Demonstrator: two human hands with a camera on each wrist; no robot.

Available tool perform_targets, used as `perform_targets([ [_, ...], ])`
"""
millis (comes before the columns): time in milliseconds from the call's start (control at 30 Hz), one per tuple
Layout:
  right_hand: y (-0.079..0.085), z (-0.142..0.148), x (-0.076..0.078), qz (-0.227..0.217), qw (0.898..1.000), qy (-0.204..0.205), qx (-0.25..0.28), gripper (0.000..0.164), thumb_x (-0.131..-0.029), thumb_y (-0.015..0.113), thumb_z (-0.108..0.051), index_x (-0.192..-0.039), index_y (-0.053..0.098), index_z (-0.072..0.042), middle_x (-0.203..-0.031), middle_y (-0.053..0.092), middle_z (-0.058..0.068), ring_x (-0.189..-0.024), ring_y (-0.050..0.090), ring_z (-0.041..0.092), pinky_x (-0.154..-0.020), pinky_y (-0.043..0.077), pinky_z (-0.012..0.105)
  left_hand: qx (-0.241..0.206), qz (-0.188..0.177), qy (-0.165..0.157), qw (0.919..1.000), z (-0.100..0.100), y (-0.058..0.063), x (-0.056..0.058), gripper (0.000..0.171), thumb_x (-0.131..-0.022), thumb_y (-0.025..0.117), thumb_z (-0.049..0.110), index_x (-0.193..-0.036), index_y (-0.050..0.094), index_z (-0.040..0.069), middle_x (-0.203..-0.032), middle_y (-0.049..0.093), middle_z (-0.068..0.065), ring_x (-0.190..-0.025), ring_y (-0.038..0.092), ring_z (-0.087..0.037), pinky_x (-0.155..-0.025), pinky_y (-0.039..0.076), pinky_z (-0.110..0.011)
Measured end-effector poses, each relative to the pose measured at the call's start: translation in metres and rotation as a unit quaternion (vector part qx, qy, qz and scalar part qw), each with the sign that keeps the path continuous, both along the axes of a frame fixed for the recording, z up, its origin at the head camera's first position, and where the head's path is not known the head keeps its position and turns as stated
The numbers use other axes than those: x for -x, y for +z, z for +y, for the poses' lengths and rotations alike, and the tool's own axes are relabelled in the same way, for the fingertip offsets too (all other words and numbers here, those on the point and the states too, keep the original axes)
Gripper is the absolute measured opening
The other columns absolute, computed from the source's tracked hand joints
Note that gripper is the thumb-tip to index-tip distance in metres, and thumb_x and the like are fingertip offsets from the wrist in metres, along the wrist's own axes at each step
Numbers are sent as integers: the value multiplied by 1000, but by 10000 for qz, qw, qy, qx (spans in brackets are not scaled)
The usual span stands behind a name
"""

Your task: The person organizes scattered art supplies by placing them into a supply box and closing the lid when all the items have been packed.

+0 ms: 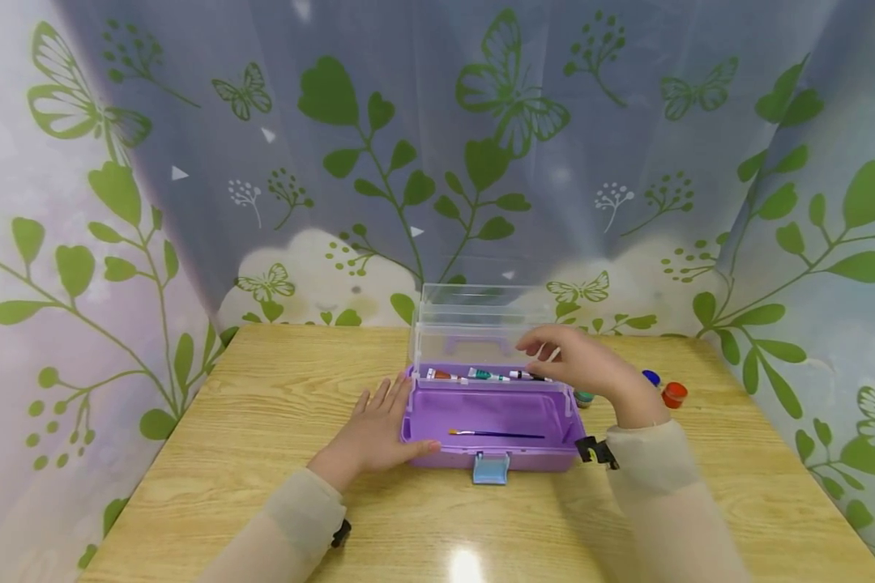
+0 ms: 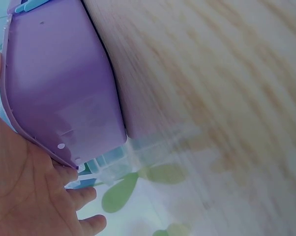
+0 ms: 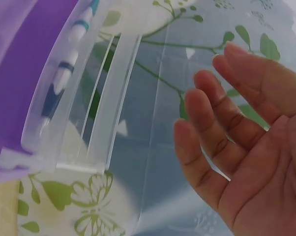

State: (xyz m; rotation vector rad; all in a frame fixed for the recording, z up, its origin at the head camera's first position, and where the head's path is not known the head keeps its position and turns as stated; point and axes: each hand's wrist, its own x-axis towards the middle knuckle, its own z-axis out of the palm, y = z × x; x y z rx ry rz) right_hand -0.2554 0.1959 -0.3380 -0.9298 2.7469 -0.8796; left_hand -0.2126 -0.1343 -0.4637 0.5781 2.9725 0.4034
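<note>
R hand (image 1: 585,364) was empty, fingers loosely bent; blk/white tube (image 1: 519,376) lay just below, in far tray (image 1: 496,385) of purple box (image 1: 539,462), long axis left–right, R nearer; L hand (image 1: 377,429), fingers straight, touched box's left end.

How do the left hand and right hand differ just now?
The left hand touches the purple box; the right hand hovers near the paint tubes, holding nothing.
The left hand's fingers are spread, nearly straight; the right hand's are loosely bent.
Both emerge from pale sleeves.
</note>
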Motion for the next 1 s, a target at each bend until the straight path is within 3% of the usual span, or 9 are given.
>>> perform_targets([
  [200, -4, 24, -7, 41, 9993, -211, 292, 31, -98, 66, -16, -128, 65, -7, -118, 65, 8, -100, 60, 20, -88, 53, 42, 6, 26, -3, 10000, 0, -1, -1, 118, -82, 40, 88, -161, 3, 8, -167, 0, -9, -153, 8, -36, -122, 7, -56],
  [467, -8, 54, -17, 355, 9975, -473, 394, 25, -99, 66, -19, -121, 68, -7, -109, 68, 4, -94, 61, 18, -86, 52, 43, -21, 43, 18, 10000, 0, 0, -1, 119, -82, 39, 88, -161, 3, 8, -168, 1, -9, -153, 8, -36, -122, 7, -55],
  [667, -16, 76, -26, 559, 9956, -603, 439, 23, -98, 67, -16, -118, 69, -6, -109, 68, 3, -92, 61, 15, -82, 54, 34, -19, 40, 21, 10000, 1, 0, -1, 119, -82, 39, 88, -161, 3, 8, -167, 0, -8, -153, 8, -36, -122, 6, -55],
  [1000, -40, 114, -33, 243, 9950, -877, 414, 25, -99, 64, -18, -121, 67, -5, -106, 68, 6, -87, 61, 9, -75, 54, 27, -80, 33, -17, 10000, 1, 4, -2, 116, -85, 43, 84, -161, 4, 6, -167, 1, -10, -152, 8, -37, -122, 7, -56],
])
